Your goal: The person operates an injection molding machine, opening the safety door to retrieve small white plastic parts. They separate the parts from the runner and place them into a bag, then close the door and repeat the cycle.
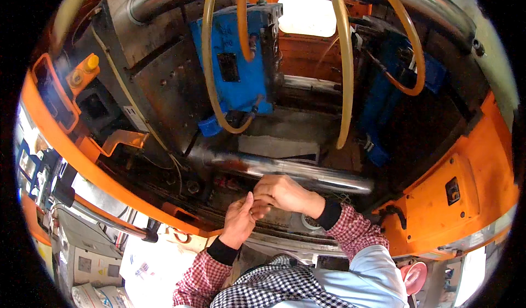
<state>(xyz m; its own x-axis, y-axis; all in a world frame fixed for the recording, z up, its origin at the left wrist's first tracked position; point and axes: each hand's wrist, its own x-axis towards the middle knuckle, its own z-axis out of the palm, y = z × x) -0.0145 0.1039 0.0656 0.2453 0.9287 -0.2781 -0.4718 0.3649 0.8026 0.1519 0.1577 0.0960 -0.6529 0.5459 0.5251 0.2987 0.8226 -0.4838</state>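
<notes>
My left hand [239, 223] and my right hand [282, 193] meet just below a shiny steel bar [307, 172] that runs across the open machine. The right hand's fingers curl down over the fingertips of the left hand, which points upward. Anything small between them is hidden. Both wrists wear black cuffs under red checked sleeves. Behind the bar, a blue mould half [236, 61] is fixed to a dark steel plate [164, 83].
Yellow hoses [346, 78] loop down from the top over the mould space. An orange machine frame [82, 160] curves along the left, and an orange guard [455, 198] stands at the right. A second blue block [383, 94] sits at the right. Papers and boxes [148, 264] lie lower left.
</notes>
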